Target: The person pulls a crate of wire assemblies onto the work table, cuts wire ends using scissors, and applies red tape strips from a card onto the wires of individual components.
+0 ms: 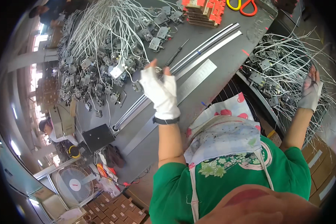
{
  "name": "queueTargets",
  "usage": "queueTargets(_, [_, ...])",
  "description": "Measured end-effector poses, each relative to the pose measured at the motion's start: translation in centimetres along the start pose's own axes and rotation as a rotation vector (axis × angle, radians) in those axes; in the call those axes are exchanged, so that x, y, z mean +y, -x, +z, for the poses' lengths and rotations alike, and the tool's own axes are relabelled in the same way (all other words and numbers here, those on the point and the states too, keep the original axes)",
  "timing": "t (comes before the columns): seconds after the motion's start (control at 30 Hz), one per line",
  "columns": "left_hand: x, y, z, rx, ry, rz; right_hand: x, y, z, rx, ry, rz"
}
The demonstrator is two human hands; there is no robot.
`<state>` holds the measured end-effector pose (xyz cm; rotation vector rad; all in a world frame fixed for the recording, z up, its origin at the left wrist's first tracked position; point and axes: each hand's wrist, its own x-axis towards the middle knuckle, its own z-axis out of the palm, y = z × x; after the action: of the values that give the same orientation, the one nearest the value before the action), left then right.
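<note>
My left hand [160,91], in a white fingerless glove, hovers over the grey table, palm partly turned up. Its thumb and fingers are apart, and a small metallic bit shows between the tips; I cannot tell whether it is touched. Beside it lie a small metal part [137,86] with a white wire and a dark screwdriver [177,53]. Long shiny metal rods [192,58] run beneath and past this hand. Off to the right, my right hand [310,89], gloved likewise, rests with fingers stretched out against a heap of wired metal parts [267,65] in a bin.
A large pile of wired metal parts [100,71] covers the table's left. A flat metal strip [201,76], a stack of wooden blocks with red pieces [203,13] and red-handled scissors [248,8] lie there too. A fan [74,183] and cardboard boxes [115,211] stand lower left; another person [58,130] is beyond.
</note>
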<state>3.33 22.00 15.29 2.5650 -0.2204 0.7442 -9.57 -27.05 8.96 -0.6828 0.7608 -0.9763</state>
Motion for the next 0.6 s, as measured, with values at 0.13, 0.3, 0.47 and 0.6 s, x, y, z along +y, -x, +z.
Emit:
queueTargets(0.13, [-4.2,-0.9,1.6,0.027,-0.159,0.008,0.0,4.5,4.2,0.075,0.001,-0.198])
queueTargets(0.3, [-4.9,-1.9,1.2,-0.020,0.189,-0.229,5.2,14.8,9.5,-0.512,0.466,-0.048])
queueTargets(0.47, [-2.4,0.9,-3.3,-0.006,0.930,-0.482,9.0,23.7,12.2,-1.179,0.563,0.481])
queueTargets(0.6, [1.5,4.7,-6.4,0.048,1.318,-0.684,10.1,28.8,16.6,-1.273,0.569,0.765])
